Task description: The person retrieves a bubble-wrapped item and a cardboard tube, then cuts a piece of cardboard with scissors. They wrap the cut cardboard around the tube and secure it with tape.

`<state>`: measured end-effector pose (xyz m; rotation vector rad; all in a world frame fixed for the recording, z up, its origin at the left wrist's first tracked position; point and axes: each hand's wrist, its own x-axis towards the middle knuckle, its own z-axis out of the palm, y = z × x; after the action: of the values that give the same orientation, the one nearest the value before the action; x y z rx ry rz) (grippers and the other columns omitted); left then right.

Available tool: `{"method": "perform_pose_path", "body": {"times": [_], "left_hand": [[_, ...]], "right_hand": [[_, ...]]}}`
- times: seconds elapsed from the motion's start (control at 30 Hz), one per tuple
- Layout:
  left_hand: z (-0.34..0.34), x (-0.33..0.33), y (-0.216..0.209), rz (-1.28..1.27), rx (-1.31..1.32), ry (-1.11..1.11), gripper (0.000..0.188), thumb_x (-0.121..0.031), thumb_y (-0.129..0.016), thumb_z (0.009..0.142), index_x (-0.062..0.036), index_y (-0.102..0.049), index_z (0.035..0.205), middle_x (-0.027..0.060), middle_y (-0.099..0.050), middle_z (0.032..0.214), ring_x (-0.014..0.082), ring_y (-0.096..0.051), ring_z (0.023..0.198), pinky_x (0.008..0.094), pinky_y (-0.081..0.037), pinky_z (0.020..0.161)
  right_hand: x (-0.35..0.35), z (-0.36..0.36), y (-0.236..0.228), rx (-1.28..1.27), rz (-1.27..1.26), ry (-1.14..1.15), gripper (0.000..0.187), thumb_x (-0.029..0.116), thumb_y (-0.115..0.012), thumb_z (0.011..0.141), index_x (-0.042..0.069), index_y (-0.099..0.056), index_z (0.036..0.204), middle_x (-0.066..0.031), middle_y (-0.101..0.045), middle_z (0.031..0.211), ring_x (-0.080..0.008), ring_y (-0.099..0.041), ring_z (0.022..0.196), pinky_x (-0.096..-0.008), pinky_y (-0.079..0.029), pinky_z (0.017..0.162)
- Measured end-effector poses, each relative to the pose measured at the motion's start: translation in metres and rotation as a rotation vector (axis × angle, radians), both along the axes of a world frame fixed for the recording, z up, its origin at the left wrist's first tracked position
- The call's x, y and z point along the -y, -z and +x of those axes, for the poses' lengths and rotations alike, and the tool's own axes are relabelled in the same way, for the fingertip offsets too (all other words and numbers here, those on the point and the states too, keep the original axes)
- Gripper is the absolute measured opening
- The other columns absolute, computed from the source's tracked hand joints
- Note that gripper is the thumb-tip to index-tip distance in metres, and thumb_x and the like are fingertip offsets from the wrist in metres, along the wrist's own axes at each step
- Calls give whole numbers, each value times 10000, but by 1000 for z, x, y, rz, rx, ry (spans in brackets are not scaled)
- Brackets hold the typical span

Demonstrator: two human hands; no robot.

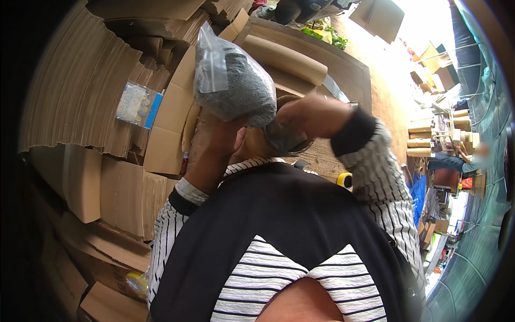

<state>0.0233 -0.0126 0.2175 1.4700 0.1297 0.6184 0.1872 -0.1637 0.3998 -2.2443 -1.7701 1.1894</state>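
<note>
A clear plastic bag of dark grey grains (244, 80) leans upright in front of me at the upper middle. My left hand (228, 137) is under its lower end and grips it, with most of the fingers hidden behind the bag. Just right of it, my right hand (316, 118) is bent with its fingers curled inward at the mouth of a round brown container (257, 146). Dark plastic film (287, 137) shows inside that mouth, below the fingers. What the right fingertips pinch, if anything, is hidden.
Stacks of flattened cardboard (80, 80) and open boxes (120, 190) crowd my left. A cardboard roll (284, 56) lies on the wooden table (354, 80) ahead. A yellow tape roll (345, 181) sits near my right forearm. Another person (461, 161) is far off at right.
</note>
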Motion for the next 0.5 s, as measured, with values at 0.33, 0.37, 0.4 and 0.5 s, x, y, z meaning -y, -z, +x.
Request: {"method": "perform_pose_path", "body": {"times": [0.33,0.37,0.4,0.5], "left_hand": [[33,11,-93,-221,207,325,684,-162,-731,863,-28,-365,1424,113,-508,1347,199,-528,1202,375,-455,1020],[33,13,-86,-229,220,375,703,-155,-746,849,-36,-366,1428,122,-526,1333,204,-550,1177,373,-462,1010],[34,18,-89,-128,207,354,697,-147,-752,843,-38,-371,1416,126,-538,1317,212,-558,1169,377,-465,1005],[40,21,-73,252,336,304,673,-84,-771,805,-49,-386,1357,148,-578,1239,239,-575,1154,381,-477,973]], "right_hand": [[27,-3,-6,-347,848,208,1224,393,-922,576,23,-202,1495,-206,-442,1430,-300,-433,1334,-383,-378,1088],[34,-5,-8,-259,857,197,1263,403,-939,537,20,-208,1493,-204,-432,1440,-300,-430,1337,-387,-371,1093],[41,-9,-10,-268,828,239,1286,375,-958,506,8,-214,1489,-208,-439,1429,-299,-442,1327,-388,-381,1087],[54,-14,0,-179,841,275,1245,306,-955,526,-6,-222,1483,-214,-464,1402,-292,-474,1300,-384,-396,1077]]}}
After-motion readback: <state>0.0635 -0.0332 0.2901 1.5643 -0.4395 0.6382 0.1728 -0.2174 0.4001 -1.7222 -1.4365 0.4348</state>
